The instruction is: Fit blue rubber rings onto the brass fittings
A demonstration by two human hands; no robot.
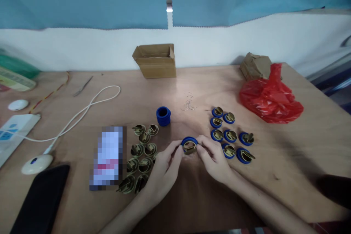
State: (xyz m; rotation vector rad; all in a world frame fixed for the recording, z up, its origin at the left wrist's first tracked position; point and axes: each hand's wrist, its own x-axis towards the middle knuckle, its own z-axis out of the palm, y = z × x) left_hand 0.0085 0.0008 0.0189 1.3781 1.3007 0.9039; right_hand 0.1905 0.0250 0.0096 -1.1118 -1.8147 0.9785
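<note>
Pinching one blue-rimmed brass-toned fitting (pixel 189 150), our left grip (pixel 166 164) and right grip (pixel 215 158) have metal fittings (pixel 138 150) at nine o'clock.

Eight round brass-coloured metal pieces in blue rings (pixel 230 135) lie on the right, one more blue-ringed piece (pixel 189 148) is at near centre, and at least nine plain round brass-coloured pieces (pixel 144 138) lie left. There is one stack of round blue rings (pixel 163 117), one open brown cardboard box (pixel 158 67) at far centre, one red plastic bag (pixel 270 98) at far right and two rounded white objects (pixel 37 164) on the left.
</note>
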